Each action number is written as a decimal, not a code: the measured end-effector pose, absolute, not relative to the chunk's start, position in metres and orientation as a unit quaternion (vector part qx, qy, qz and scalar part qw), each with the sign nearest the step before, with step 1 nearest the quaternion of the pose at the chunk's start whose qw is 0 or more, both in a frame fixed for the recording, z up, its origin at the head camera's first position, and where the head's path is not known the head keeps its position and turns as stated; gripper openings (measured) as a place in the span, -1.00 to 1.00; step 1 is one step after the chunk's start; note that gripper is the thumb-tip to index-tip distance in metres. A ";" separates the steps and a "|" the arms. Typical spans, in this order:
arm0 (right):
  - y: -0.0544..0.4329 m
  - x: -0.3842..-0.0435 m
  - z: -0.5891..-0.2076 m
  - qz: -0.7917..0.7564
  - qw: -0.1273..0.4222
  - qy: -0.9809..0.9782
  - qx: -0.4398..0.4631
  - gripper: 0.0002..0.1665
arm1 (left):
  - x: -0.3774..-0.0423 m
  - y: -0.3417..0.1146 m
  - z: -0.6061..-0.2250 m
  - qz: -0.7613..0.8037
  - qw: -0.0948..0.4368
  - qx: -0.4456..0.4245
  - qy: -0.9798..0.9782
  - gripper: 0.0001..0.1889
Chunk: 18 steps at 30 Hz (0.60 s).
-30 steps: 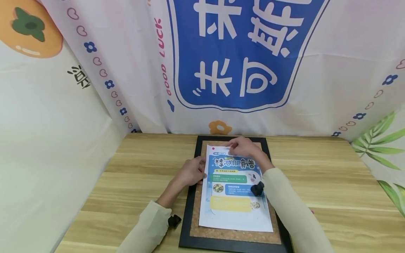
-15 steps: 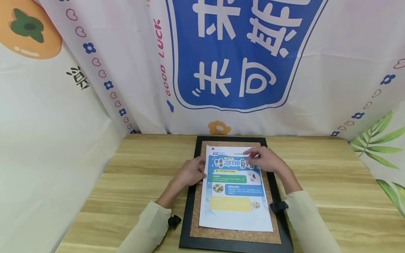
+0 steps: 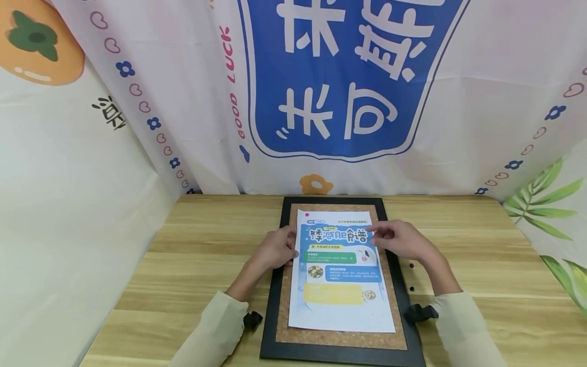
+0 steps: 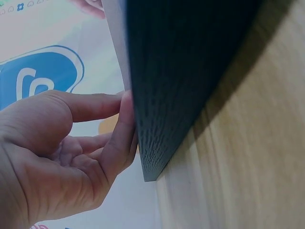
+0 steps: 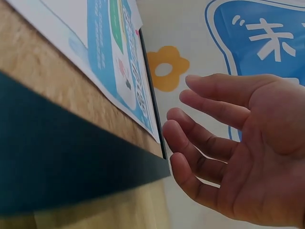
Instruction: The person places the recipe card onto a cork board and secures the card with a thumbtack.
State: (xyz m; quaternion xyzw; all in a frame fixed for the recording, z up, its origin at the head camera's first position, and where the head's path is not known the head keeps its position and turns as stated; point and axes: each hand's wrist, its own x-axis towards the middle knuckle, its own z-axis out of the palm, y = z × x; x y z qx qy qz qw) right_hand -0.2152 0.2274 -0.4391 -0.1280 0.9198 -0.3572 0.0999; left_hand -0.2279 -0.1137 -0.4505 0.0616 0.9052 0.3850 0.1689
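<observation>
A printed paper poster (image 3: 341,317) lies on a cork board (image 3: 341,338) with a black frame (image 3: 341,353). A round pink-red pushpin (image 3: 307,214) sits at its upper left corner. My left hand (image 3: 276,248) pinches the sheet's left edge between thumb and index finger, beside the frame's side (image 4: 164,95) in the left wrist view. By the upper right edge of the poster hovers my right hand (image 3: 404,239), fingers loosely bent. In the right wrist view that hand (image 5: 252,143) has nothing visible between thumb and index finger.
Two small dark objects (image 3: 411,277) lie on the wooden table (image 3: 486,244) right of the board. Behind the table hangs a printed cloth (image 3: 481,127), which the board's far edge nearly reaches. Black wrist straps (image 3: 252,321) show on both forearms.
My right hand has moved from the poster's top edge rightward and nearer, off the sheet to its right edge. The upper right print is uncovered. The left hand keeps its place.
</observation>
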 end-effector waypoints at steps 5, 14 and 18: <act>0.237 -0.205 -0.437 -0.364 0.100 0.920 -0.109 -0.52 | -0.227 -0.113 -0.450 0.380 0.167 0.064 0.907 -0.40; 0.254 -0.192 -0.442 -0.364 0.095 0.923 -0.080 -0.52 | -0.226 -0.111 -0.450 0.383 0.167 0.068 0.906 -0.41; 0.260 -0.187 -0.443 -0.360 0.085 0.926 -0.074 -0.51 | -0.226 -0.112 -0.450 0.381 0.164 0.066 0.907 -0.40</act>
